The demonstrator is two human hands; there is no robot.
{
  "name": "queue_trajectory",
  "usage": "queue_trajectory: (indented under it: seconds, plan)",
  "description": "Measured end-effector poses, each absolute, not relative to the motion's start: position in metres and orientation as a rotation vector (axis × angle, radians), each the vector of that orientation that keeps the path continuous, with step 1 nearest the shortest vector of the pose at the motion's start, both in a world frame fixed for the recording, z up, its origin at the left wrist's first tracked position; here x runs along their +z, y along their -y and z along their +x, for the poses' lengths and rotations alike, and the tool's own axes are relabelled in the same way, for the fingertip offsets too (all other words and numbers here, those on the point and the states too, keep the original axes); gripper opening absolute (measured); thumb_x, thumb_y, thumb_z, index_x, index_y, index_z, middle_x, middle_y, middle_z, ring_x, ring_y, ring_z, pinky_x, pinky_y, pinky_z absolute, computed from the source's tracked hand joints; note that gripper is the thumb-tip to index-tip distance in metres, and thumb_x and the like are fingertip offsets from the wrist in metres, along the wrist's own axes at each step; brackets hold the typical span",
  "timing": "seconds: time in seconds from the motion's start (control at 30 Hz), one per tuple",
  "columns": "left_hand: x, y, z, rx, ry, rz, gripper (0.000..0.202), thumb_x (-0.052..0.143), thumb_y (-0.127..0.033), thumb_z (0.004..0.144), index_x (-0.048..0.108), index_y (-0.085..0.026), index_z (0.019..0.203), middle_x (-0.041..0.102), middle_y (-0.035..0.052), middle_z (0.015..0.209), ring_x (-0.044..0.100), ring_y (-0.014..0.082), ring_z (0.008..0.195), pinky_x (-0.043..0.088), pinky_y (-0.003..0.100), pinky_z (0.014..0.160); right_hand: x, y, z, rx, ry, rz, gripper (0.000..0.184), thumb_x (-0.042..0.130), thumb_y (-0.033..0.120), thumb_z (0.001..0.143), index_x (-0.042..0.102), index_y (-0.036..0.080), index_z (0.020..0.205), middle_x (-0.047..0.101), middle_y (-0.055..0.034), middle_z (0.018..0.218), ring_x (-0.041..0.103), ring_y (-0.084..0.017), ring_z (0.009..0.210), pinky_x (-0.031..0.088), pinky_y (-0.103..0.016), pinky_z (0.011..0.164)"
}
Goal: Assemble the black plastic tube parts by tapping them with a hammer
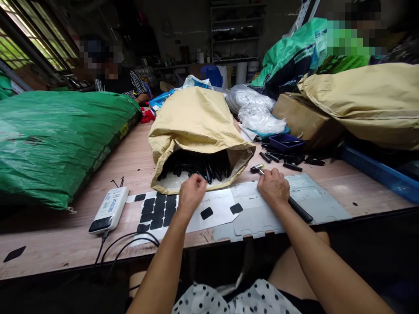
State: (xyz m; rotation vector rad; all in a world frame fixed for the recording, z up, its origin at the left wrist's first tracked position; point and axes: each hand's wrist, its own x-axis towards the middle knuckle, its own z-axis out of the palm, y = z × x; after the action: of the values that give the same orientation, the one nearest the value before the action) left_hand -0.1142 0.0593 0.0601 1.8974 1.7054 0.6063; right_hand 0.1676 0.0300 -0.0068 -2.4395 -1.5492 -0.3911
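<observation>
My left hand (192, 194) is closed, fingertips pressed together, just in front of the mouth of a tan sack (196, 117). Whatever it may pinch is too small to make out. Inside the sack lie many slim black pieces (209, 172), heaped near the opening. My right hand (274, 186) is wrapped around a small hammer; the hammer's head (257, 168) points left and its black handle (300, 209) sticks out below my wrist. Under my left forearm lies a white sheet (193, 220) with rounded black stickers (159, 211). A grey board (314, 200) lies beneath the hammer.
A white power bank (109, 209) with black cables lies at the left. Large green bag (55, 139) stands behind it. To the right are a purple tray (286, 142), loose black pieces (292, 166), a blue tray (379, 170) and a cardboard box (301, 117). Other people sit across the table.
</observation>
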Motion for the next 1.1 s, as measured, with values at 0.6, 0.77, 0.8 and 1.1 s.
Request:
queue_trajectory:
  seconds: [0.6,0.77,0.8,1.1]
  plan:
    - [0.029,-0.049,-0.085,0.676,-1.236,2.213,0.011,0.070,-0.030,0.087,0.071,-0.024,0.096,0.072,0.0014,0.095,0.062,0.0214,0.094,0.046,0.032,0.082,-0.001,-0.029,0.164,-0.348,1.540,-2.444,0.035,0.041,0.028,0.099,0.067,0.015,0.119,0.061,-0.0160,0.112,0.056,-0.028,0.103,0.038,-0.036,0.076]
    - [0.004,-0.044,-0.060,0.716,-1.175,2.255,0.014,0.075,-0.026,0.083,0.072,-0.022,0.096,0.067,0.0022,0.091,0.058,0.0216,0.093,0.044,0.034,0.086,-0.001,-0.030,0.164,-0.318,1.539,-2.438,0.037,0.040,0.029,0.100,0.067,0.014,0.120,0.061,-0.0164,0.113,0.056,-0.027,0.105,0.040,-0.036,0.079]
    - [0.001,-0.045,-0.060,0.735,-1.171,2.247,0.014,0.076,-0.025,0.082,0.072,-0.022,0.096,0.067,0.0023,0.091,0.058,0.0214,0.093,0.044,0.034,0.085,0.001,-0.031,0.165,-0.295,1.543,-2.439,0.037,0.040,0.028,0.100,0.068,0.014,0.120,0.061,-0.0164,0.113,0.056,-0.027,0.105,0.040,-0.036,0.079]
    - [-0.002,-0.049,-0.064,0.791,-1.156,2.107,0.014,0.077,-0.017,0.074,0.073,-0.020,0.087,0.063,0.0006,0.084,0.058,0.0189,0.087,0.044,0.030,0.079,0.022,0.006,0.173,0.068,1.389,-2.058,0.039,0.044,0.029,0.098,0.066,0.018,0.129,0.069,-0.0116,0.118,0.063,-0.024,0.105,0.048,-0.034,0.088]
